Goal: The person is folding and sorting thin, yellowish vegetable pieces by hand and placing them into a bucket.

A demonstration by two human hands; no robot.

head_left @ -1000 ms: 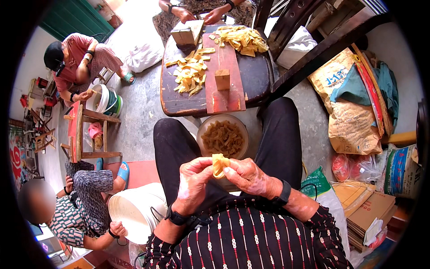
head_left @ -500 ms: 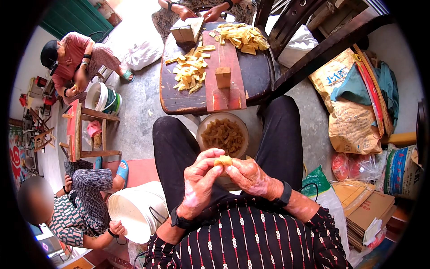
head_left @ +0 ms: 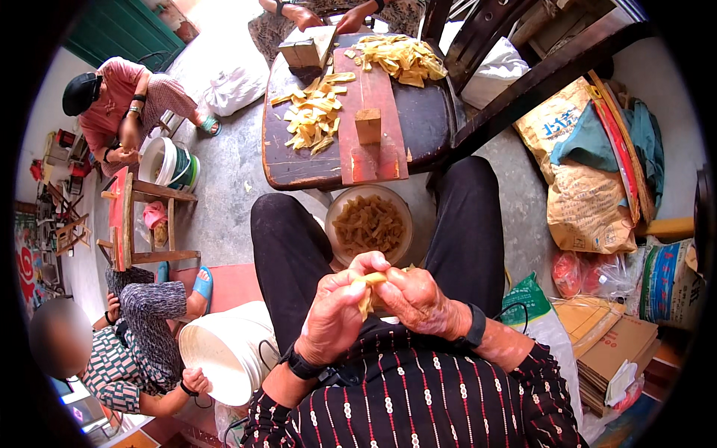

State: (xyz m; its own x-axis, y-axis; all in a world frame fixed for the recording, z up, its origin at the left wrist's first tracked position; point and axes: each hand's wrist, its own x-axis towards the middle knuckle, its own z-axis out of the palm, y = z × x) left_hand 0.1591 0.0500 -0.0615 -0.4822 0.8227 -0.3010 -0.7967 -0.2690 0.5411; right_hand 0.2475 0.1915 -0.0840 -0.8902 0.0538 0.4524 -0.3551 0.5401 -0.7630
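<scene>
Over my lap, my left hand (head_left: 334, 308) and my right hand (head_left: 423, 300) meet with thumbs and fingers closed on a soft-looking pale yellow strip (head_left: 370, 281). One part of the strip hangs below my left fingers; its exact kind is unclear. Just beyond, between my knees, a round pale bowl (head_left: 407, 243) holds many brownish-yellow pieces (head_left: 369, 224). Farther off is a dark table (head_left: 427, 123) with two heaps of yellow strips, the left heap (head_left: 314, 116) and the far right heap (head_left: 403, 60). Between them lies a reddish board (head_left: 366, 97) with an upright wooden block (head_left: 367, 125).
Across the table, another person's hands (head_left: 302, 16) work beside a wooden block (head_left: 299, 54). On the left, two seated people are near a wooden chair (head_left: 160, 190) and white buckets (head_left: 224, 351). A dark chair frame (head_left: 553, 86) and paper sacks (head_left: 590, 201) stand right.
Both hands have shifted slightly, and more of the yellow strip now shows hanging under the left fingers. The person in the cap at left has turned the head and moved their hands.
</scene>
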